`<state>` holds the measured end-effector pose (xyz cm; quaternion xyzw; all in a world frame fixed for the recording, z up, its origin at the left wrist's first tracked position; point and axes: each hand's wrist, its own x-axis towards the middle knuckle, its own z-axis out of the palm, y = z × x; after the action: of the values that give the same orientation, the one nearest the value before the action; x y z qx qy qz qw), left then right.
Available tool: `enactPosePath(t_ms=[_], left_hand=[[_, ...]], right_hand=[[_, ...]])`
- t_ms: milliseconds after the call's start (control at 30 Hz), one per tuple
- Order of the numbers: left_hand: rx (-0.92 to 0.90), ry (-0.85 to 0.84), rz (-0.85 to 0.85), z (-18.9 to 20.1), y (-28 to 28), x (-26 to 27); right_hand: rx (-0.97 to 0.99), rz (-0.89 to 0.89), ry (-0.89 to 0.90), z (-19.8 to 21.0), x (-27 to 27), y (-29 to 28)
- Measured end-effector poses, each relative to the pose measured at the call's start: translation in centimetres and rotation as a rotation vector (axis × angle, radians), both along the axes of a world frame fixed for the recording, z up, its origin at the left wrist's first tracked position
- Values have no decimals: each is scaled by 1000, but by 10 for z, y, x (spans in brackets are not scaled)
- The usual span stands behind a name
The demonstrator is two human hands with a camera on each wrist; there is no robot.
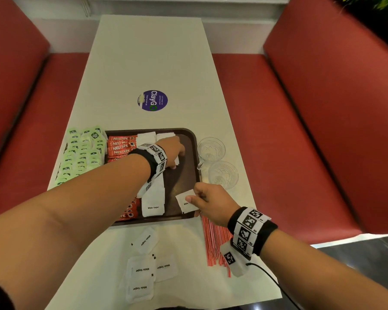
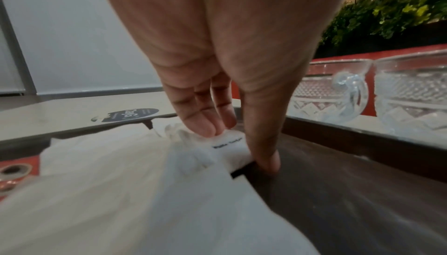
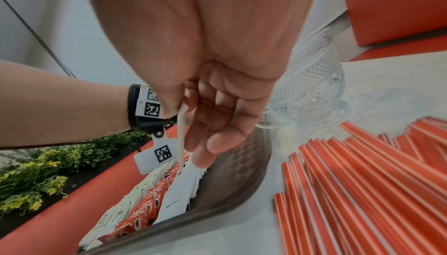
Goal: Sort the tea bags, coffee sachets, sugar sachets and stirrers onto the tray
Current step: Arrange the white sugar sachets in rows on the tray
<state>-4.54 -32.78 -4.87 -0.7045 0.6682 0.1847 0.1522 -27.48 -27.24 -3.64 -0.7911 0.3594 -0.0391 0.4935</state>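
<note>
A brown tray (image 1: 186, 175) lies mid-table with a column of red coffee sachets (image 1: 121, 146) and a row of white sugar sachets (image 1: 154, 198). Green tea bags (image 1: 81, 153) are spread along its left side. My left hand (image 1: 176, 161) is over the far end of the sugar row. Its fingertips (image 2: 208, 127) sit on a sugar sachet (image 2: 229, 144) and the thumb is against that sachet's edge. My right hand (image 1: 189, 199) pinches another sugar sachet (image 1: 184, 203) over the tray's near right corner. Red-and-white stirrers (image 1: 213, 240) lie on the table under my right wrist.
Several loose sugar sachets (image 1: 143, 265) lie on the table in front of the tray. Two glass cups (image 1: 211, 148) (image 1: 222, 175) stand just right of the tray. A round purple sticker (image 1: 152, 100) marks the table beyond. Red bench seats flank both sides.
</note>
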Motion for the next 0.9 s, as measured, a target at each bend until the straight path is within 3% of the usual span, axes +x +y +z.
enactPosePath(t_ms=[167,367,500,667,733,900], left_hand=[[-205,259,18,22,17,0],[33,483,-55,51,61,-6],[38,459,-79,39,73,-5],[-127,273,127,20,60,21],[-118,218,178,10,52,28],[-117,151,224,-3,37,22]], right_hand=[[1,-16,8,-2,5,-3],[-11,-41,-41,-6,9,-6],[14,-98,-52,-8,13,-5],[122,-84,-27,-9,10,3],[107,3,12,-10,7,7],[-146,344,188,-20,2,22]])
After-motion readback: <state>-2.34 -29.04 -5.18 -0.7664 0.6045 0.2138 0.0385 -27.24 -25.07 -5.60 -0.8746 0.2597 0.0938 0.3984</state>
